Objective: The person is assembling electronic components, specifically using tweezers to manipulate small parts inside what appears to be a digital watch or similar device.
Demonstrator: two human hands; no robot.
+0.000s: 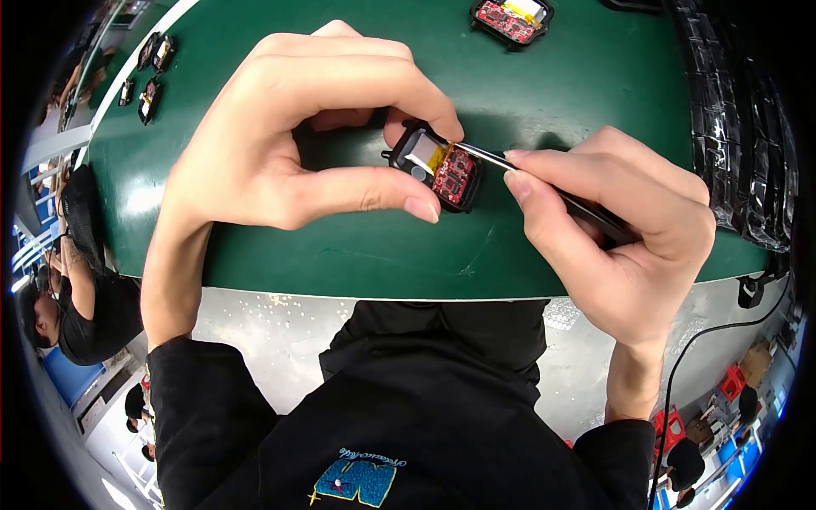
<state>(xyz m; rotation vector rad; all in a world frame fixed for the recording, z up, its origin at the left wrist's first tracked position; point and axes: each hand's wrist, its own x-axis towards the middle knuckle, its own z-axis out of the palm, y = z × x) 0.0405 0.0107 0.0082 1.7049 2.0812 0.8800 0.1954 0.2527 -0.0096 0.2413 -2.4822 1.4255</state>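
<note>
Between the thumb and fingers of my left hand (289,136) is a small black device housing (456,204), its inside facing up. A red circuit board (456,175) fills its right part. Beside the board lie a silver-grey block (423,153) and a bit of yellow tape. My right hand (620,221) grips a pair of dark metal tweezers (586,209). Their tips touch or hover just over the top edge of the red board, close to my left index fingertip; which of the two I cannot tell.
Another open housing with a red board (510,20) lies at the far edge of the green table (340,263). Several small black parts (150,100) sit at the far left. Black plastic-wrapped trays (735,127) are stacked on the right. A person (85,297) sits at left.
</note>
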